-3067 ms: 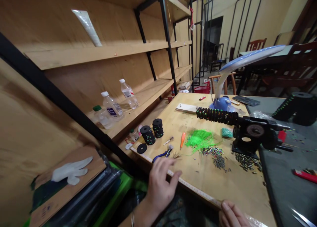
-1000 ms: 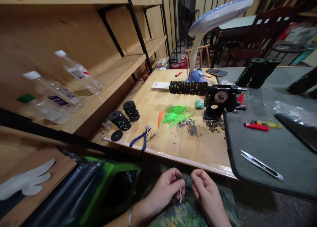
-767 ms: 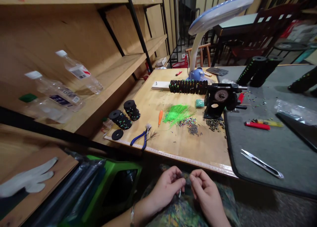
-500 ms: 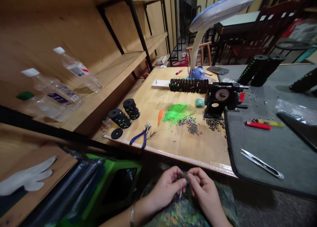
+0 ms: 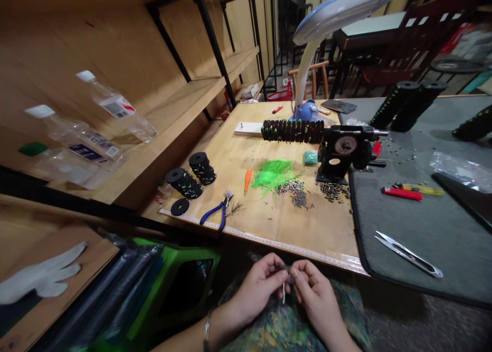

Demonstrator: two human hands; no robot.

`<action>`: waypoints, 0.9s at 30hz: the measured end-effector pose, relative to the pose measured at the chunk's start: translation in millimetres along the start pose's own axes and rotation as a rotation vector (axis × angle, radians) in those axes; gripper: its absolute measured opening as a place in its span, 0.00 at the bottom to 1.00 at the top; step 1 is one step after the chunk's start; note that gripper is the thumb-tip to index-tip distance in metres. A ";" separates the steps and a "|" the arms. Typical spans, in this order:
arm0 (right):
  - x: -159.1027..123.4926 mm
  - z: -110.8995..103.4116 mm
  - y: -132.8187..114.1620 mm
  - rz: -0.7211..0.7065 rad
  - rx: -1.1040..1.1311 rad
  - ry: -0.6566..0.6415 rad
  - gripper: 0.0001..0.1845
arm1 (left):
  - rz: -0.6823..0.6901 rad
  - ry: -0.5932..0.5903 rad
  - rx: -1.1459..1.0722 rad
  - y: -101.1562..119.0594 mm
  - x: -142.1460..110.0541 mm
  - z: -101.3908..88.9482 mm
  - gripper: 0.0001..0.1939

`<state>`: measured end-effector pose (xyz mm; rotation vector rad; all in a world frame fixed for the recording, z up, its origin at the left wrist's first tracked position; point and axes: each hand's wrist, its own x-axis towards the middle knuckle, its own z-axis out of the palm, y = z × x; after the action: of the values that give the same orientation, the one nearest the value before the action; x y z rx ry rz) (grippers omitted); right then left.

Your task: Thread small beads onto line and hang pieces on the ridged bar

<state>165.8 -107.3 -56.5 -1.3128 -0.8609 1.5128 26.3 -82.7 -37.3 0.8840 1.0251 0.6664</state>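
One white strand (image 5: pixel 283 293) clamped in fingers of left hand (image 5: pixel 261 285), above patterned cloth (image 5: pixel 288 327). Right hand (image 5: pixel 315 291) just beside, fingertips together, contents too small to tell. Blue pliers (image 5: pixel 223 208) on table (image 5: pixel 326 234).

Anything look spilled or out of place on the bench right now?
Yes, mildly: tiny colored beads lie strewn over the gray mat, right of the black winder, well apart from the main multicolored bead pile on the wooden tabletop. They look like strays. Nothing appears plainly damaged.
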 end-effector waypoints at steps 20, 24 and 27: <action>2.4 -1.8 11.1 -0.003 -0.010 -0.010 0.24 | -0.005 0.074 -0.067 -7.3 4.4 2.8 0.18; 1.2 -1.0 6.4 -0.007 0.016 0.042 0.26 | -0.006 0.082 -0.016 -2.0 3.6 4.4 0.20; 0.1 -1.2 3.1 -0.015 0.019 0.071 0.26 | 0.007 0.092 0.040 0.1 3.1 4.6 0.20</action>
<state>166.3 -108.4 -59.6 -1.3355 -0.8080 1.4510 31.7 -81.5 -37.4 0.8982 1.1214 0.6995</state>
